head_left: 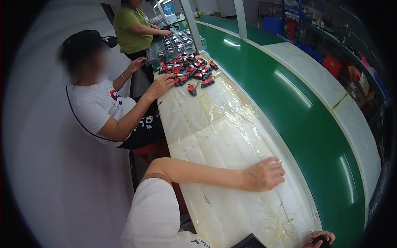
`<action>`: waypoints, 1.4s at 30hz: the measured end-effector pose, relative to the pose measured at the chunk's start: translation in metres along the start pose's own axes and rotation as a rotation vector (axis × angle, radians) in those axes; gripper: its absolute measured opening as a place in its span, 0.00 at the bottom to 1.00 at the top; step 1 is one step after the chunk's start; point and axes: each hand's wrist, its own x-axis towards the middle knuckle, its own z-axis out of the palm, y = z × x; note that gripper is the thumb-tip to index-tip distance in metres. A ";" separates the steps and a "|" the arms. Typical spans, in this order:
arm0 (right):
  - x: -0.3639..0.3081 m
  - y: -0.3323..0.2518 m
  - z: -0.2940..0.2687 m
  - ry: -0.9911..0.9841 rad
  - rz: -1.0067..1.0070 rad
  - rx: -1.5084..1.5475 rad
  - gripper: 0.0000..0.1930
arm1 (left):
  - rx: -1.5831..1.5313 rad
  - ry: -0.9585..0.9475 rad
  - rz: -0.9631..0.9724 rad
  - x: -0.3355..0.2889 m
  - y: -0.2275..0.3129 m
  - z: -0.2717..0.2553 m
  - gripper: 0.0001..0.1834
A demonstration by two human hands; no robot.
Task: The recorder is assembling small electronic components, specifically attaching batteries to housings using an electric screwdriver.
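Though glossy, uneven plastic film (231, 126) beneath the fist-like left hand (263, 174).

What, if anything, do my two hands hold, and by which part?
The right hand appears to hold a black object, partly hidden; the gripped part cannot be told. Whether the left hand holds anything cannot be told.
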 end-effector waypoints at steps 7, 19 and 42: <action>-0.005 -0.015 0.010 -0.060 -0.046 -0.061 0.21 | -0.486 0.027 0.240 0.072 0.098 0.086 0.15; 0.004 -0.009 0.009 -0.036 0.004 -0.146 0.22 | -1.022 -0.107 0.017 0.106 0.137 0.153 0.13; 0.003 0.004 0.007 0.072 0.056 -0.151 0.16 | -1.034 -0.250 -0.004 0.112 0.130 0.142 0.10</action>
